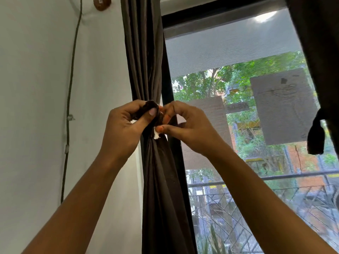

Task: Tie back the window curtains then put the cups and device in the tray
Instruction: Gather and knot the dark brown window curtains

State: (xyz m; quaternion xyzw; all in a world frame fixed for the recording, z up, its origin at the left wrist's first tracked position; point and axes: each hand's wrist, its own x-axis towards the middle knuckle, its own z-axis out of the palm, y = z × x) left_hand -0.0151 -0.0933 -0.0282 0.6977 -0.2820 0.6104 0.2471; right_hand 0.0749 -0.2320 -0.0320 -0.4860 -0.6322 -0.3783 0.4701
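White plaster wall [36, 88] takes up the left of the view, with a thin green cord [70, 88] running down it and a round wooden knob [101, 3] near the ceiling. Beside it stands the black-framed window [167, 79], covered by a grey mesh screen [229, 52], with trees and a balcony railing [275, 176] beyond.

Against the frame hangs the left dark brown fabric curtain [143, 52], gathered into a narrow bundle and cinched at mid-height. Both hands work at that waist. The left hand [122, 125] grips a bunched dark brown tie band [152, 107], thumb pressed flat over it. The right hand [190, 125], fingers curled in close, pinches the other end of the band just beside a small white tab [156, 135] that peeks out below the knot.

At the far right edge the right dark curtain [315, 43] is pulled aside, and a dark fabric strap [315, 132] dangles from it; whether that one is properly fastened I cannot tell.

By my reckoning the job is in its first part: the left curtain is gathered but its tie is not yet secured. No cups, device or tray are in sight, so that half seems left to do.
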